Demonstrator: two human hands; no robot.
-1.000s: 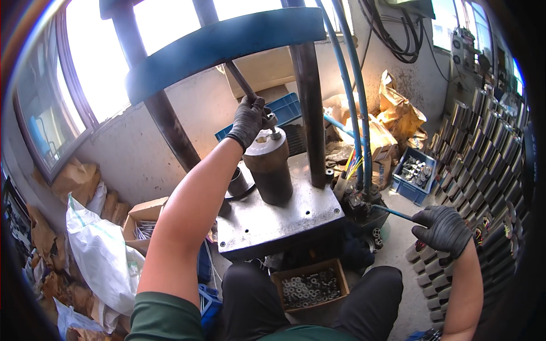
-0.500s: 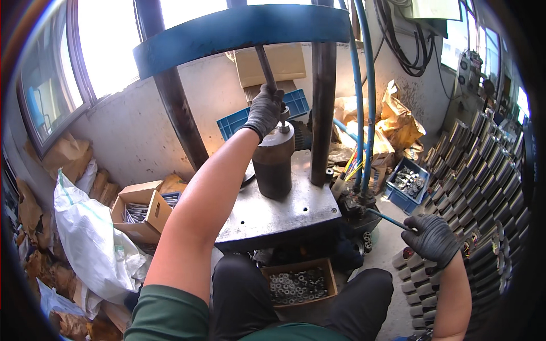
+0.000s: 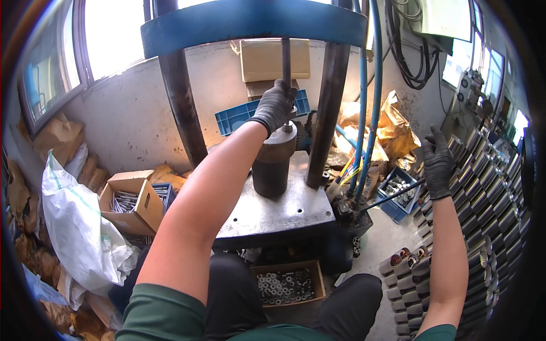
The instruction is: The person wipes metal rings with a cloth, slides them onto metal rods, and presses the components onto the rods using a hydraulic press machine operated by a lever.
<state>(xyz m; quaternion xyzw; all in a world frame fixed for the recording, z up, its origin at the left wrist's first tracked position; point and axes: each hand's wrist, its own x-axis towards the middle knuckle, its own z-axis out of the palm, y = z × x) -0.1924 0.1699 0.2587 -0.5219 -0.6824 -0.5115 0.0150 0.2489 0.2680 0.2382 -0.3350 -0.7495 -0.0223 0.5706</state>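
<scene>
My left hand, in a dark grey glove, is closed round the lower part of a dark metal rod beneath the press's blue crossbeam. Just below it, a bolt-like metal pin stands in the top of a dark metal cylinder. The cylinder sits upright on the press's steel plate. My right hand, gloved too, is raised with its fingers stretched upward. A thin lever runs up to the hand's near side; whether they touch, I cannot tell.
Stacked metal cylinders fill the right side. A blue bin of small metal parts stands behind the lever. A cardboard box of pins and a white sack lie left. A box of rings sits below the plate.
My right hand has risen and its fingers have uncurled from the lever, whose outer end is now higher. My left hand stays on the rod. The whole view has shifted slightly.
</scene>
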